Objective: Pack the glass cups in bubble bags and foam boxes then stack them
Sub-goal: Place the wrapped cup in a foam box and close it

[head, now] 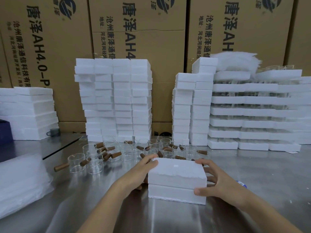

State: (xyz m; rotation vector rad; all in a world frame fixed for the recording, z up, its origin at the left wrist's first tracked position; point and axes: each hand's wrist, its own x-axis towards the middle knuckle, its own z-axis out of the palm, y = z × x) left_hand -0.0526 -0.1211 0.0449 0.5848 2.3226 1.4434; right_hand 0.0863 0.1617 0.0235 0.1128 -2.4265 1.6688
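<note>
A closed white foam box (176, 179), lid on base, sits on the steel table (252, 174) in front of me. My left hand (139, 172) grips its left side, fingers curled over the top far corner. My right hand (217, 180) grips its right side, thumb on the near front face. Behind the box stand several glass cups (94, 163) with brown wooden handles. A pile of clear bubble bags (20, 180) lies at the left.
Tall stacks of foam boxes (114, 100) stand at the back centre, with more foam stacks (190, 111) to their right. Foam trays of glassware (255, 111) are stacked at the far right, flat foam (30, 111) at the left. Cardboard cartons (151, 31) form the wall behind.
</note>
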